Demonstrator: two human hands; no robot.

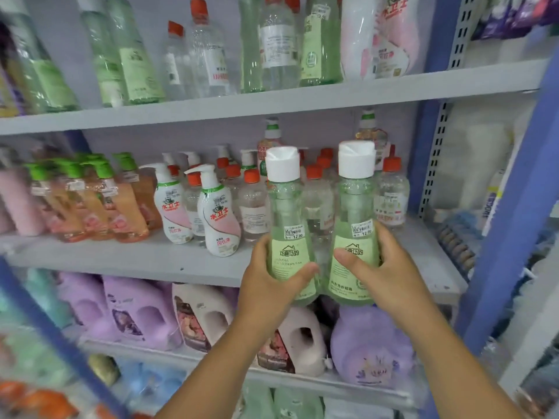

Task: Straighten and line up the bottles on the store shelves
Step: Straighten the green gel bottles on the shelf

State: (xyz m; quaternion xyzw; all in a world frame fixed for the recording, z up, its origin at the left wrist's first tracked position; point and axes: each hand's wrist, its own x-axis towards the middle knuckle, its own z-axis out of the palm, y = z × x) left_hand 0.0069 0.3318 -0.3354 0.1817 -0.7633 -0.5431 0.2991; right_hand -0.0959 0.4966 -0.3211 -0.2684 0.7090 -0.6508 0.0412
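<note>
I hold two tall pale green bottles with white caps and green labels, upright and side by side in front of the middle shelf [151, 261]. My left hand [269, 279] grips the left green bottle [287, 219] around its lower body. My right hand [390, 273] grips the right green bottle [355, 213] the same way. Both carry small price stickers. Behind them on the middle shelf stand clear bottles with orange caps [251, 204], two white pump bottles [217, 213] and peach bottles with green caps [99, 204].
The top shelf [272, 98] holds green and clear bottles, some leaning. Below are purple and pink detergent jugs [142, 309]. A blue upright post [514, 189] bounds the shelves at the right, with other goods beyond it.
</note>
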